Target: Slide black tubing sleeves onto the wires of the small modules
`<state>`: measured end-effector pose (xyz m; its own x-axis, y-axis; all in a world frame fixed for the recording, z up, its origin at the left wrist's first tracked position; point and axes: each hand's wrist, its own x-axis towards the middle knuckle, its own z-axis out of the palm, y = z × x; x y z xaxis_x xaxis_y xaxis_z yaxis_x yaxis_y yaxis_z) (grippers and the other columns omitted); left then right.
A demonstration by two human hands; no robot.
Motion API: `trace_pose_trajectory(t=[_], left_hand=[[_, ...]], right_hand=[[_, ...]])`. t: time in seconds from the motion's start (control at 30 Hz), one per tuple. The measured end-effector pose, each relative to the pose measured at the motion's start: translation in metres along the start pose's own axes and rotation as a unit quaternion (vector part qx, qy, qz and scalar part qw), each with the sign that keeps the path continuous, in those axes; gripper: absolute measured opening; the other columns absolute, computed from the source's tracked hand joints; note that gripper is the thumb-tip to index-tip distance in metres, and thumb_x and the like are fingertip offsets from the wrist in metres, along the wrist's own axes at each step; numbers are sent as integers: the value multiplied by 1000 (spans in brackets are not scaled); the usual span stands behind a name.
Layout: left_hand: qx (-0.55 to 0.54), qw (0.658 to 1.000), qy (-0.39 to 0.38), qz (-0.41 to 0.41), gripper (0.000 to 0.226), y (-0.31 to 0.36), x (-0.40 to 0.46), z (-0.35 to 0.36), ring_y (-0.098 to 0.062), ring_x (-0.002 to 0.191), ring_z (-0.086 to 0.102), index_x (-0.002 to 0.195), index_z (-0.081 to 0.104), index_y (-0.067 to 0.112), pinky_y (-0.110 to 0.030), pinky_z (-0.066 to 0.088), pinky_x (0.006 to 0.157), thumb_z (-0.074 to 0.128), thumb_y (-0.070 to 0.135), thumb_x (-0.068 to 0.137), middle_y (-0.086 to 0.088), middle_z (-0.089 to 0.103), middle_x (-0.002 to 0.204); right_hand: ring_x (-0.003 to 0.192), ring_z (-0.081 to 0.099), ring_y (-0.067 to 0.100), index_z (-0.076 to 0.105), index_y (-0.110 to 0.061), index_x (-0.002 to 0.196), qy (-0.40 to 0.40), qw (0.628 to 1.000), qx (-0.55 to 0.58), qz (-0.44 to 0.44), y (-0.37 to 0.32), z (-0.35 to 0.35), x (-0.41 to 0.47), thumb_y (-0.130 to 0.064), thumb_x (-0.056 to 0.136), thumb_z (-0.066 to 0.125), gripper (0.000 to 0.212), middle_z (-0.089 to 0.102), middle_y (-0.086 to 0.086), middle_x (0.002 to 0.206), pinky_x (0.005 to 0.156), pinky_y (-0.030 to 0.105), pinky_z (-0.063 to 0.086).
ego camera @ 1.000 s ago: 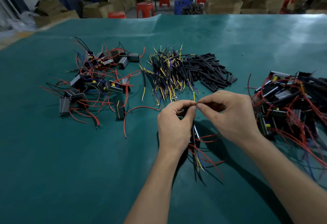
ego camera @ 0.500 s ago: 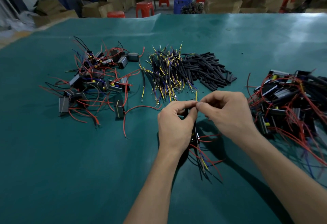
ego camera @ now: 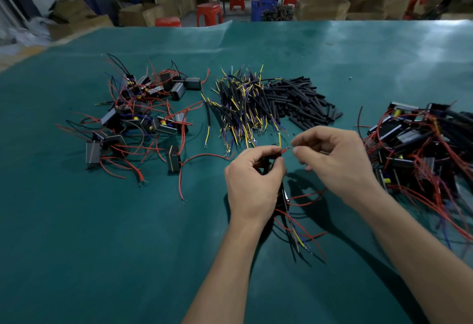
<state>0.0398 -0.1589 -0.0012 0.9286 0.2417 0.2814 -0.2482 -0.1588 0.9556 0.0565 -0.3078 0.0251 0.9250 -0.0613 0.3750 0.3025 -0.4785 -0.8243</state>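
**Wire tip points at your right fingers**

Your left hand [ego camera: 252, 182] is curled round a module [ego camera: 283, 197], most of it hidden behind the palm, and its thumb and forefinger pinch a red wire [ego camera: 283, 151] just behind the bare end. That end sticks out past your left fingers [ego camera: 277, 163], up and to the right, straight toward your right hand [ego camera: 335, 162]. The two hands are near but apart, with a short gap between the wire tip and your right fingers [ego camera: 297, 153].

Your right thumb and forefinger are drawn together as if pinching something small. Whether a sleeve sits between them I cannot tell; it is too small and dark to make out.

The move ahead turns on one line: the wire's long axis runs from your left fingertips toward your right ones, so a sleeve should meet it end-on, bore in line with the wire. Your right hand is the nearer one to the sleeves [ego camera: 299, 103], which lie on the surface [ego camera: 102, 221] beyond your right fingers, just beside the sleeved leads [ego camera: 243, 108]. The module's other wires [ego camera: 299, 231] hang below your left wrist, clear of the gap.
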Motion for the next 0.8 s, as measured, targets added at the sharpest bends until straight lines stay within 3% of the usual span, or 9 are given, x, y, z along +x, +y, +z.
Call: trace_pose_trajectory(t=[0.07, 0.2, 0.43, 0.53, 0.67, 0.77, 0.8], left_hand=[[1, 1000, -1, 10, 16, 0, -1, -1, -8, 80, 71, 89, 81, 19, -35, 59, 82, 77, 6, 80, 8, 77, 87], [-3, 1000, -4, 22, 14, -3, 1, -1, -7, 80, 71, 89, 80, 19, -31, 58, 80, 74, 9, 81, 7, 76, 86], [-37, 999, -29, 11, 10, -3, 3, -1, -8, 79, 70, 88, 76, 17, -29, 57, 80, 69, 13, 83, 7, 76, 83], [-46, 998, -38, 4, 10, -4, 4, -2, -8, 79, 70, 88, 76, 17, -32, 57, 81, 69, 10, 84, 7, 75, 83], [-65, 997, -48, -3, 12, -4, 4, -3, -5, 75, 67, 88, 76, 14, -28, 56, 78, 73, 3, 85, 7, 74, 81], [-90, 995, -52, -12, 13, -3, 5, -4, -5, 73, 66, 87, 77, 12, -24, 53, 75, 74, 0, 85, 5, 75, 80], [-99, 994, -52, -14, 13, -3, 5, -3, -5, 73, 65, 86, 77, 12, -23, 53, 74, 74, -1, 85, 3, 75, 79]], right_hand=[[66, 67, 17, 77, -26, 83, -25, 1000, 0, -4, 1, -2, 1, -11, 82, 78, 15, 72, -10, 71, 67, 45, 61], [64, 62, 4, 77, -30, 82, -58, 997, -29, -30, 2, 0, -1, -16, 84, 81, 15, 71, -16, 72, 63, 32, 52], [68, 67, 8, 79, -27, 84, -52, 998, 12, -36, -3, 1, -3, -16, 84, 81, 12, 75, -9, 75, 67, 37, 58], [67, 68, 6, 79, -27, 83, -42, 998, 7, -50, -5, 3, -5, -15, 84, 82, 13, 75, -10, 75, 67, 32, 57], [59, 60, 0, 77, -29, 77, -9, 998, 4, -65, -8, 6, -6, -18, 83, 76, 12, 70, -16, 66, 59, 16, 47], [58, 63, 18, 78, -23, 75, -5, 999, 39, -14, -7, 7, -5, -23, 79, 74, 5, 69, -3, 63, 59, 40, 56], [58, 64, 22, 78, -23, 76, -4, 998, 58, 5, -7, 8, -5, -24, 77, 73, 5, 70, 1, 63, 58, 42, 56]])
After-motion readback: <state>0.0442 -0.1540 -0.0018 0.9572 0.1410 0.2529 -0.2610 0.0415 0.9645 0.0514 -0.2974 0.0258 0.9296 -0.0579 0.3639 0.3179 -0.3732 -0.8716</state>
